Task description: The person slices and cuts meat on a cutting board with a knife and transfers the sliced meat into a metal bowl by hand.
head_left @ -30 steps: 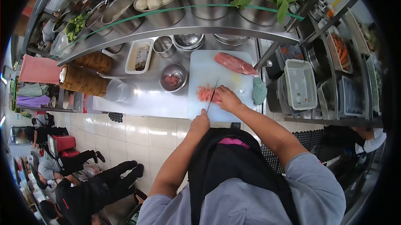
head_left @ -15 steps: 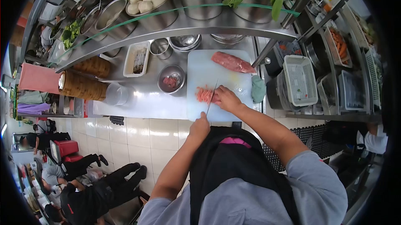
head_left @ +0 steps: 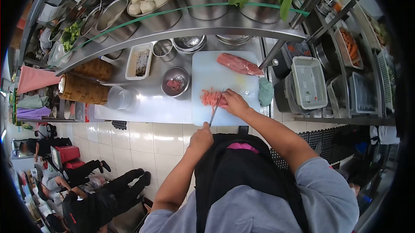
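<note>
My left hand (head_left: pixel 201 139) is closed round the handle of a kitchen knife (head_left: pixel 215 111). The blade points away from me and lies along the edge of a piece of raw meat. My right hand (head_left: pixel 234 103) presses that meat (head_left: pixel 222 101) onto a white cutting board (head_left: pixel 203 66), its fingers bent beside the blade and hiding most of the piece. Just left of the knife is a small heap of cut meat strips (head_left: pixel 209 97). A larger slab of raw meat (head_left: pixel 239 64) rests at the far side of the board.
Left of the board stand a metal bowl with meat (head_left: pixel 175 81), a clear plastic tub (head_left: pixel 119 97) and a white basket (head_left: pixel 139 61). A green cloth (head_left: pixel 266 91) lies at the board's right. Overhead, a steel shelf (head_left: pixel 190 32) carries food containers. Other people are at lower left.
My left hand has pulled back toward me and slightly left with the knife, so the blade sits nearer me. My right hand stays on the meat.
</note>
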Action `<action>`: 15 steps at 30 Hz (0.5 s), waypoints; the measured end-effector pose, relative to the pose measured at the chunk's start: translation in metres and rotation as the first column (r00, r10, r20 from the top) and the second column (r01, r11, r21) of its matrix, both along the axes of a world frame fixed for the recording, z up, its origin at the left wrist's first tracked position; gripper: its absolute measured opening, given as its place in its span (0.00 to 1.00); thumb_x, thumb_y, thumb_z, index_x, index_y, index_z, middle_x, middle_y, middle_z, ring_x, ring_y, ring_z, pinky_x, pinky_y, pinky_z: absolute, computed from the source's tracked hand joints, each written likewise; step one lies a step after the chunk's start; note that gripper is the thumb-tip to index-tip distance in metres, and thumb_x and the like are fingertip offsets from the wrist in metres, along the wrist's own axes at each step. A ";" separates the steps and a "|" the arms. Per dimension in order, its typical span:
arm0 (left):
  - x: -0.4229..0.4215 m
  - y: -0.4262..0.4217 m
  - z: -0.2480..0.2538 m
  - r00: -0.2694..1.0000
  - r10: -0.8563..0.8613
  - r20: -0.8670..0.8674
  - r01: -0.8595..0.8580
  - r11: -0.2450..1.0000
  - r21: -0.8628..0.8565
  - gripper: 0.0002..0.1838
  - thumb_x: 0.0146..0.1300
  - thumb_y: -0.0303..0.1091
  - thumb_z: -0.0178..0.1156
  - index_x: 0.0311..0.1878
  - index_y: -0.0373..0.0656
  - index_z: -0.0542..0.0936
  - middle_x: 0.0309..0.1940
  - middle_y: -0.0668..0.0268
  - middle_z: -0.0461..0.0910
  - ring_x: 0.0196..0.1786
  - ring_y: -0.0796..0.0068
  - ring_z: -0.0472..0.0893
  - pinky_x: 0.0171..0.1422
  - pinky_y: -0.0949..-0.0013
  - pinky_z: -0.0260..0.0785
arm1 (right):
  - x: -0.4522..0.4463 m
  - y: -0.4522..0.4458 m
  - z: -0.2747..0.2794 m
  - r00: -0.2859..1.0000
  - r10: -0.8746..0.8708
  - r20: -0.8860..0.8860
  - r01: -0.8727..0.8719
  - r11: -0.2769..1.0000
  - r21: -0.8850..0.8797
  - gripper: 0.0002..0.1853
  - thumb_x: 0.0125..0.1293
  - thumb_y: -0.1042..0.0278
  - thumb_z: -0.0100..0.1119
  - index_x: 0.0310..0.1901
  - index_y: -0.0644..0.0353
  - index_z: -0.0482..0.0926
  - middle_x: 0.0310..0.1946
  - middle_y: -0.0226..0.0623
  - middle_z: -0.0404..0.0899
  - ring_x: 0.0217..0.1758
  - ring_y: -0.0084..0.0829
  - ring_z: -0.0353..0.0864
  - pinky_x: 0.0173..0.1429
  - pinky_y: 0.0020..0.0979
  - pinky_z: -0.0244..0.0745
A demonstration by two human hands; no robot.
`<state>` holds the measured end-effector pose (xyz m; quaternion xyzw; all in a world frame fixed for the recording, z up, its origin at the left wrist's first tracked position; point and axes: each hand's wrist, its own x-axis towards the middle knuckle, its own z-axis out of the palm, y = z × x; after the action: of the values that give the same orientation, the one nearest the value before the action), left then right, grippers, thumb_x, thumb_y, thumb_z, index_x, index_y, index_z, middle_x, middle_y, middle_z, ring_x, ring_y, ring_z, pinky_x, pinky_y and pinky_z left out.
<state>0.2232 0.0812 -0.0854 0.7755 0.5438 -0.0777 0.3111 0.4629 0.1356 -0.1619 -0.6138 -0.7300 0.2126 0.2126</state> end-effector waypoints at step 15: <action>-0.003 0.006 -0.028 0.997 0.007 0.074 -0.011 0.999 0.052 0.12 0.75 0.32 0.51 0.53 0.33 0.67 0.33 0.31 0.84 0.38 0.24 0.85 0.45 0.30 0.77 | 0.002 -0.009 0.010 0.998 -0.033 -0.046 0.032 0.999 -0.029 0.22 0.57 0.67 0.76 0.52 0.61 0.78 0.49 0.46 0.79 0.54 0.53 0.83 0.58 0.48 0.82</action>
<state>0.2199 0.0872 -0.1129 0.7832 0.5374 -0.0335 0.3109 0.4648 0.1265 -0.1517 -0.6232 -0.7118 0.2336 0.2244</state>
